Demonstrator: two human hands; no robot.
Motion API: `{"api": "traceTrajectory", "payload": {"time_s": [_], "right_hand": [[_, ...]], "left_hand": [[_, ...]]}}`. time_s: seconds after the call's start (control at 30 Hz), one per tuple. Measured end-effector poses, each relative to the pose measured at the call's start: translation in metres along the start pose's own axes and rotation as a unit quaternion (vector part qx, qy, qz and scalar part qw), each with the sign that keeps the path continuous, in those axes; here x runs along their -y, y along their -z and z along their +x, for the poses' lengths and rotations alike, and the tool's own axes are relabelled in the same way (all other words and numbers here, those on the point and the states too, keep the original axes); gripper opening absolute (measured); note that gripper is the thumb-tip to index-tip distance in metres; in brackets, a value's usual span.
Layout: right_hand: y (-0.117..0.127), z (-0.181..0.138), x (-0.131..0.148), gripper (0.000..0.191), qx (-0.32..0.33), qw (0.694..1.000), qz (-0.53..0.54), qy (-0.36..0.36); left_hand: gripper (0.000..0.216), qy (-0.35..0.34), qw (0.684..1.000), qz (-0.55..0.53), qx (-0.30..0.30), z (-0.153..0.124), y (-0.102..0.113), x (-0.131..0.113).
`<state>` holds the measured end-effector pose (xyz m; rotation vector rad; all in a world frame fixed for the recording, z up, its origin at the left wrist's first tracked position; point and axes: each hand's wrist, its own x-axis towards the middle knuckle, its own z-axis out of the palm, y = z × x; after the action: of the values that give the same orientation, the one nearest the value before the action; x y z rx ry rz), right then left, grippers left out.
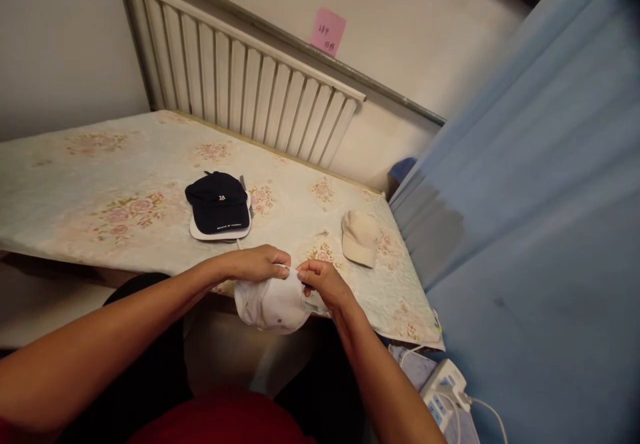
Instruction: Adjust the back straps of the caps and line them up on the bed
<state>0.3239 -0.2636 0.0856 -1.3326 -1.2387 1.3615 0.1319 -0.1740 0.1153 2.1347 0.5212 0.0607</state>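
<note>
A white cap (277, 304) hangs at the bed's near edge, above my lap. My left hand (261, 263) pinches its upper edge between thumb and fingers. Close beside it, my right hand (323, 281) grips the same edge at the cap's right side, fingertips nearly meeting the left ones. Something small and dark shows under the right fingers; I cannot make out what it is. Beyond my left hand, a navy cap (217, 203) with small white lettering lies on top of a white-brimmed cap (220, 235). To the right sits a beige cap (361, 236), brim toward me.
The bed (165, 157) has a flowered cover. Behind it are a radiator (250, 84) and a wall with a pink note (328, 31). A blue curtain (530, 217) hangs along the right. Low at right, a white power strip (445, 391) trails cords.
</note>
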Motion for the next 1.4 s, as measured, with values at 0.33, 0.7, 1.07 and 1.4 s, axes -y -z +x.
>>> {"api": "traceTrajectory", "payload": {"time_s": [0.33, 0.7, 1.07, 1.4], "right_hand": [[0.004, -0.008, -0.008, 0.024, 0.050, 0.998, 0.037, -0.012], [-0.009, -0.015, -0.004, 0.023, 0.027, 0.995, 0.093, -0.013], [-0.008, -0.020, -0.005, 0.019, 0.006, 0.993, 0.118, -0.024], [-0.020, -0.032, 0.004, 0.027, 0.175, 0.984, 0.020, -0.027]], "left_hand": [[0.027, -0.007, 0.997, -0.074, -0.010, -0.010, -0.003, 0.011], [0.022, -0.002, 0.999, -0.024, -0.022, -0.018, 0.003, -0.002], [0.014, -0.016, 0.999, 0.048, 0.007, -0.029, 0.016, 0.028], [0.020, -0.068, 0.985, 0.158, -0.036, -0.015, 0.015, 0.015]]}}
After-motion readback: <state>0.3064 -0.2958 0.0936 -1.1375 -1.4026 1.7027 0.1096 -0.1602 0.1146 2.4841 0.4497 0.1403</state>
